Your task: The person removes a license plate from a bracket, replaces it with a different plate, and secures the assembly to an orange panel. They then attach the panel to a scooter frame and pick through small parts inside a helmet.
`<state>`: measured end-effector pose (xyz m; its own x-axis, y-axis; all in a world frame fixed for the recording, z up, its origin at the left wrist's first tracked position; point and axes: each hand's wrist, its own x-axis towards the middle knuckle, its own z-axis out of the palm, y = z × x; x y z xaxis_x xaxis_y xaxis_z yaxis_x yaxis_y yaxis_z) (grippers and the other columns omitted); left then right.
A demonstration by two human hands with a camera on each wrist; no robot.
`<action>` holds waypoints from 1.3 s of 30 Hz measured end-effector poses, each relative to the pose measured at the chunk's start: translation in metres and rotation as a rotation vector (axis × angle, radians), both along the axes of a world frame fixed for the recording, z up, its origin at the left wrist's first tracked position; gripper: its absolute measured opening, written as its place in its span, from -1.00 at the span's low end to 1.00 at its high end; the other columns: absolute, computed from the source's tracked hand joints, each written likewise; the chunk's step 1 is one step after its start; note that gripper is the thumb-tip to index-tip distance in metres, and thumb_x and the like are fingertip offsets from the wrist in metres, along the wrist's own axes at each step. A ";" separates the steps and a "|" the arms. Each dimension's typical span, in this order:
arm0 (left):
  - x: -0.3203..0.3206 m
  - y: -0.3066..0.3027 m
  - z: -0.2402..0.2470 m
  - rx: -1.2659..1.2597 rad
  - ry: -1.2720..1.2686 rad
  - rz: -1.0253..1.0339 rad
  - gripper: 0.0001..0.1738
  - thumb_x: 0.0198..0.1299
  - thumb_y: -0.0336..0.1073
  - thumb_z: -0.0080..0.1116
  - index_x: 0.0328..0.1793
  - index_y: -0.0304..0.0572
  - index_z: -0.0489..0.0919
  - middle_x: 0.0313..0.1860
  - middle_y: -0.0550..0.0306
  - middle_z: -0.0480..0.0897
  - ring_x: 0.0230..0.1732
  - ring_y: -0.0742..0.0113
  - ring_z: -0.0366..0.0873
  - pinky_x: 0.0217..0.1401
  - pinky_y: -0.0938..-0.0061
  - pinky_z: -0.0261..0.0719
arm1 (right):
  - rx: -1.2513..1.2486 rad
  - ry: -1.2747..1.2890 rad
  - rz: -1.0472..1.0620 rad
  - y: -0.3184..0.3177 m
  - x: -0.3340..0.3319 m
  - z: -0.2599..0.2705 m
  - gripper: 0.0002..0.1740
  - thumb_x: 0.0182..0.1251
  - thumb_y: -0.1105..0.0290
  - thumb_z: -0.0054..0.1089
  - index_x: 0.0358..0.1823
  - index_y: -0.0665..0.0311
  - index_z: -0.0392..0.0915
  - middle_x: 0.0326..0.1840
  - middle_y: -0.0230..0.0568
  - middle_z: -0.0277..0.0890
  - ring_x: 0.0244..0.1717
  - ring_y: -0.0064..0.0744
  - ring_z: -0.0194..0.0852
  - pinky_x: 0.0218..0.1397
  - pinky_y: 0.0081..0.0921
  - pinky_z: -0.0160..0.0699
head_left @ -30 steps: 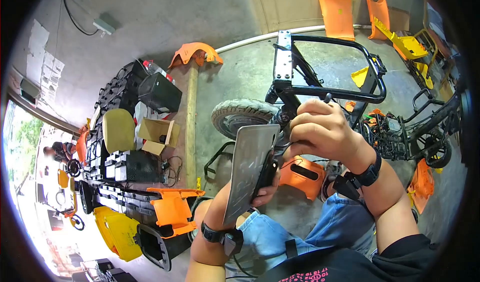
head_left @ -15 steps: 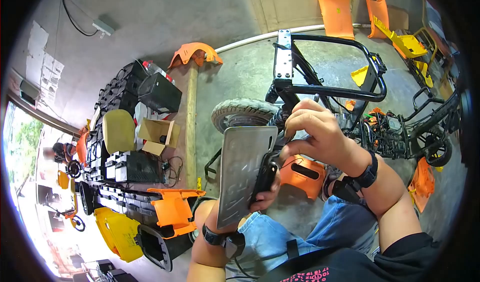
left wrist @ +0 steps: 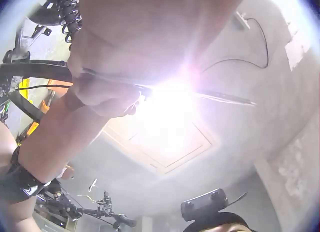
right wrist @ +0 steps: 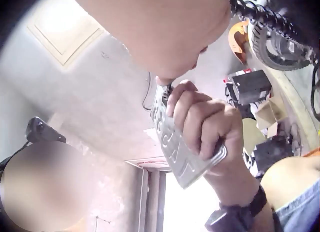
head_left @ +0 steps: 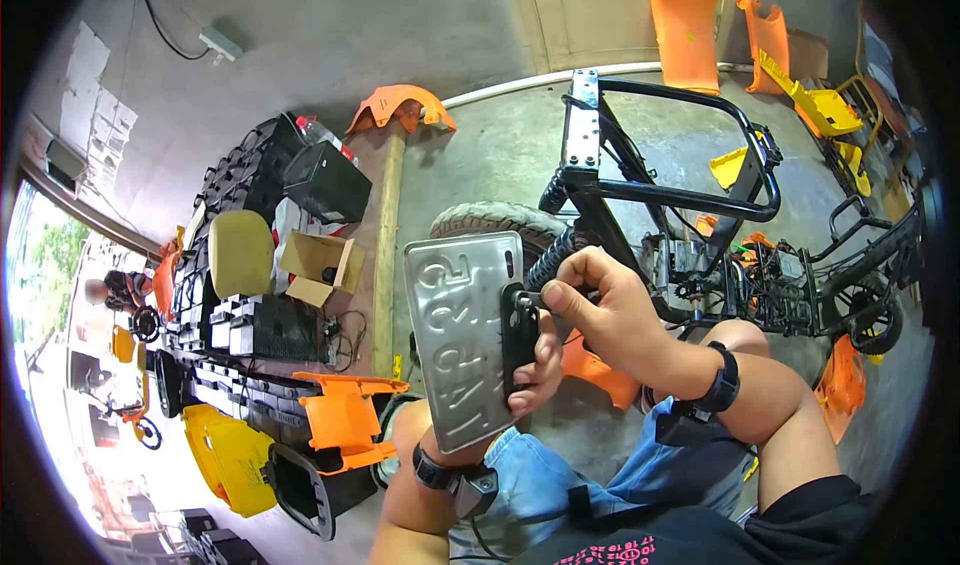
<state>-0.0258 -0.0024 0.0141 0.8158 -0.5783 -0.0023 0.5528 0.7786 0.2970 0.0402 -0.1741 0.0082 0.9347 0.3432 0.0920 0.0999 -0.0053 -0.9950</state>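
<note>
In the head view a metal license plate (head_left: 460, 340) shows its back, with embossed characters reversed. A black bracket (head_left: 520, 335) lies along its right edge. My left hand (head_left: 537, 377) grips the plate and bracket from the right, fingers curled over the edge; the right wrist view shows those fingers (right wrist: 200, 117) wrapped round the plate. My right hand (head_left: 610, 305) pinches a small metal part (head_left: 528, 302) at the bracket's upper end, thumb and index finger close together. Glare washes out much of the left wrist view, where the plate (left wrist: 225, 98) appears edge-on.
Ahead stands a black vehicle frame (head_left: 680, 193) with a shock absorber (head_left: 553, 255) and a tyre (head_left: 490, 217). Orange panels (head_left: 345, 420), a yellow panel (head_left: 228, 460), black cases (head_left: 265, 335) and an open cardboard box (head_left: 322, 265) lie to the left. Another partly stripped vehicle (head_left: 780, 275) is at right.
The plate has turned so its back faces the head camera more fully and has shifted left. My right hand has come down and left to the bracket's upper end. The head view has shifted slightly.
</note>
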 end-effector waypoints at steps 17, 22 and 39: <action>0.006 0.002 -0.003 0.039 -0.042 -0.003 -0.46 0.27 0.05 0.14 -0.06 -0.41 0.41 -0.44 0.22 0.37 -0.55 0.46 0.37 -0.57 0.68 0.31 | -0.171 -0.759 -0.020 -0.027 0.029 0.015 -0.62 -0.02 0.26 0.59 -0.33 0.27 0.54 -0.40 -0.23 0.54 -0.44 -0.29 0.47 -0.37 -0.46 0.49; 0.010 0.002 -0.004 0.154 -0.092 -0.051 -0.35 0.19 0.13 0.23 -0.05 -0.44 0.41 -0.44 0.25 0.32 -0.55 0.49 0.32 -0.61 0.69 0.19 | -0.175 -1.052 -0.044 -0.028 0.038 0.015 -0.57 -0.12 0.20 0.61 -0.34 0.23 0.53 -0.47 -0.30 0.54 -0.43 -0.26 0.48 -0.40 -0.41 0.50; 0.015 0.000 -0.053 -0.001 0.121 -0.161 -0.54 0.37 -0.04 0.10 0.06 -0.34 0.41 -0.51 0.12 0.41 -0.65 0.25 0.50 -0.78 0.50 0.47 | -0.249 -1.071 -0.084 -0.031 0.037 0.025 -0.50 -0.18 0.16 0.64 -0.38 0.25 0.47 -0.48 -0.31 0.53 -0.43 -0.28 0.41 -0.39 -0.41 0.39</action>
<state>-0.0107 -0.0020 -0.0386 0.7068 -0.7011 -0.0943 0.7016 0.6777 0.2201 0.0773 -0.2049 0.0333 0.4333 0.4043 0.8055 0.9000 -0.2409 -0.3632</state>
